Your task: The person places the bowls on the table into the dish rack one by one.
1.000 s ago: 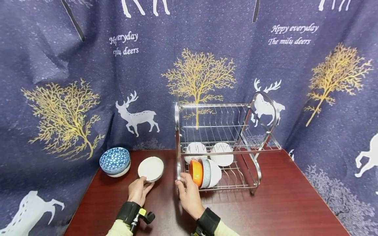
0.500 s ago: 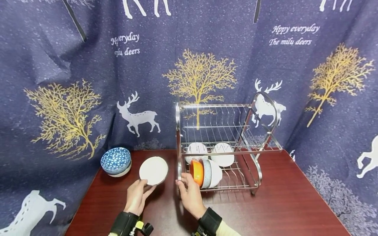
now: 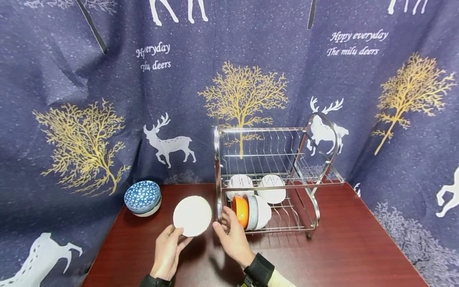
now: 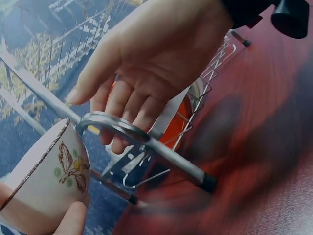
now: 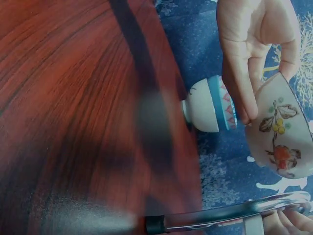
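One floral bowl (image 3: 192,216) is pinched by the left hand (image 3: 167,251) left of a metal dish rack (image 3: 279,186), the right hand (image 3: 234,241) at its left end, thumb and fingers apart.

A wood-grained red-brown table (image 3: 344,247) bears a two-tier metal rack (image 3: 283,186) and, left of it, stacked bowls (image 3: 142,197).

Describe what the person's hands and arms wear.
The left hand and right hand are ungloved. Each wrist has a black band: the left band, cut off by the picture edge, and the right band, with a rounded black fitting beside it and an adjoining cream sleeve.
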Available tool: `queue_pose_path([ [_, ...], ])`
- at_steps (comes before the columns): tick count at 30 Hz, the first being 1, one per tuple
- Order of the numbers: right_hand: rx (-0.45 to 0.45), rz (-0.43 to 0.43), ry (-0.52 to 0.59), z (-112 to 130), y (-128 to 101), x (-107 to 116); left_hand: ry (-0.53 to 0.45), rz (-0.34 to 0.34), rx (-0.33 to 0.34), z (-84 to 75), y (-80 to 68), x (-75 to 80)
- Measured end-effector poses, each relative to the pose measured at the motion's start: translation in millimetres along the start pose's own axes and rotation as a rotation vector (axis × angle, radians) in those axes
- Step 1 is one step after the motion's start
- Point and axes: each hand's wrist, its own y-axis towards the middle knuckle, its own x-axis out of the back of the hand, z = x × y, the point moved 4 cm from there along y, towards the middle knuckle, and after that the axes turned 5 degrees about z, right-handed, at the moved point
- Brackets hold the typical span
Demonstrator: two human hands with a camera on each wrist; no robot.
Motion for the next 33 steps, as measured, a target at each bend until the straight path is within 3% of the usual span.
queue_pose_path([
  [8,0.054,0.037,0.017,17.6,-5.7,7.9,0.079,-0.027,-0.051,-11.2,-21.5,-11.8],
  [12,0.064,0.033,0.117,17.5,-9.3,12.0,0.107,-0.015,-0.088,-18.4,-29.3,-17.6],
  [18,0.062,0.025,0.193,27.5,-14.1,18.9,0.034,0.038,-0.125,-23.6,-35.4,-23.2],
  [27,0.032,0.151,0.414,33.7,-19.4,25.6,-0.044,0.155,-0.086,-18.3,-37.6,-31.6],
  [33,0.030,0.186,0.541,33.3,-23.1,28.8,-0.065,0.204,-0.084,-13.9,-38.3,-38.4],
])
